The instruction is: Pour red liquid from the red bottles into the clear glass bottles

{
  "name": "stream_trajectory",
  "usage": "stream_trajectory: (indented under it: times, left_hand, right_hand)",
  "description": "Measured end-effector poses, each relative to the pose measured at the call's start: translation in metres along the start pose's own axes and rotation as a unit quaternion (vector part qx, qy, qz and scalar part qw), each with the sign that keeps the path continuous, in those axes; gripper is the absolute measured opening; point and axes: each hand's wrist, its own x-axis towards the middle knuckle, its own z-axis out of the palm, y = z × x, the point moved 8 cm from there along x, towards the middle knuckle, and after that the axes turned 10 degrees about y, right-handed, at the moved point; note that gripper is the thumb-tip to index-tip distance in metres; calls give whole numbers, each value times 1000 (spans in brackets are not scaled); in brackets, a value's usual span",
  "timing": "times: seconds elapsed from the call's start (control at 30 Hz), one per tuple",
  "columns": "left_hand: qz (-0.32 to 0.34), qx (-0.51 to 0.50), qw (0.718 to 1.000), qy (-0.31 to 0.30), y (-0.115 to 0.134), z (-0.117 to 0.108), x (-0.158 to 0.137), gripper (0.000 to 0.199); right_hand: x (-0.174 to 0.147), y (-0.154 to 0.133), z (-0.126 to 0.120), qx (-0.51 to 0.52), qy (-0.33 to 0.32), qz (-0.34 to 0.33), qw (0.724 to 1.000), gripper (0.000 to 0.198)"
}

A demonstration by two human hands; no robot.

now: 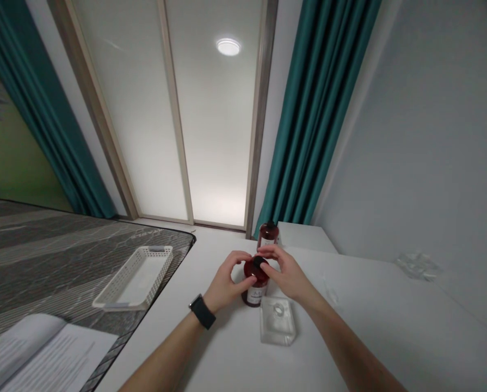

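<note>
A dark red-brown bottle [254, 295] with a white label stands upright on the white table [227, 359]. From its left side my left hand [226, 282], with a dark watch on the wrist, curls its fingers and thumb around the bottle's shoulder. My right hand [289, 273] has thumb and fingers closed at the bottle's black cap [259, 261]; some fingertips are hidden behind it. Just behind stands a similar bottle [268, 234] with a black top. A clear square dish [278, 332] with a small round item in it lies in front of the bottle.
Left of the table, a white perforated basket [123, 277] and an open book [59, 359] lie on a grey striped bed surface [75, 239]. Crumpled clear plastic [418, 265] is by the right wall. A white cabinet [306, 237] stands behind, near the teal curtain [312, 109].
</note>
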Motion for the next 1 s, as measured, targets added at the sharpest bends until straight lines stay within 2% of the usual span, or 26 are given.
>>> stream_trajectory:
  times: [0.17,0.27,0.43,0.5,0.8,0.9,1.0]
  left_hand:
    - [-13,-28,1000,3,1,1,0,27]
    - [-19,-23,1000,0,1,3,-2,29]
    - [-35,-35,999,-20,1,4,-2,23]
    - [-38,-44,998,-19,3,2,0,19]
    - [-25,41,999,3,10,4,22,16]
    - [-15,79,997,-19,16,9,32,12]
    - [-12,108,993,-44,20,12,39,17]
  right_hand:
    - [-1,3,2,6,21,-14,1000,26]
    - [-1,5,0,4,16,-10,1000,36]
    - [-6,16,0,22,-110,36,993,74]
    - [-9,22,-1,20,-137,58,989,83]
    - [-13,32,7,25,-118,95,988,83]
    - [-13,32,7,32,-114,100,988,83]
    - [-13,33,6,43,-111,99,988,82]
